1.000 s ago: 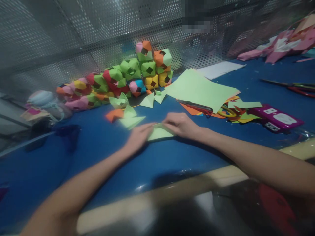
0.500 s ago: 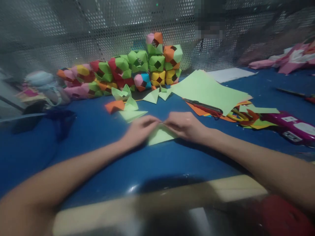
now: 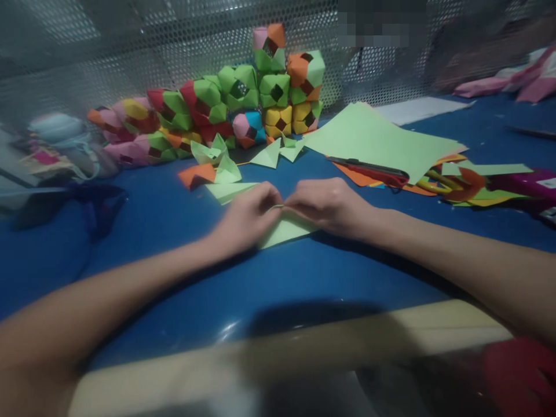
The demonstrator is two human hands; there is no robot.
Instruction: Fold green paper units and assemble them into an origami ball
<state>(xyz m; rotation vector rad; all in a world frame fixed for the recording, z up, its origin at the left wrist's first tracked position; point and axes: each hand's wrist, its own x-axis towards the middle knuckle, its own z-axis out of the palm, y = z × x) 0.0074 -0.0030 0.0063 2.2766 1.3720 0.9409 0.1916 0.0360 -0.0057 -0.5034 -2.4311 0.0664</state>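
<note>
A small pale green sheet of paper (image 3: 287,230) lies on the blue tabletop, its far edge pinched between my two hands. My left hand (image 3: 249,214) is closed on the paper's left side, thumb and fingers meeting at the edge. On the other side my right hand (image 3: 328,202) grips the same edge, its fingers curled and covering part of the sheet. The fingertips of both hands almost touch. Just beyond my left hand lie a folded green piece (image 3: 230,191), an orange piece (image 3: 196,175) and some folded green paper units (image 3: 212,149).
Stacked paper cubes (image 3: 241,87) in many colours line the back against a perforated metal screen (image 3: 182,43). To the right are a pile of green sheets (image 3: 382,136), a dark pen-like tool (image 3: 369,168) and yellow-handled scissors (image 3: 438,182). A light-lidded bottle (image 3: 58,127) stands left.
The camera view has shifted slightly, so the cubes sit higher in the picture. Both hands stay on the paper's edge, the left thumb and fingers now more bent.
</note>
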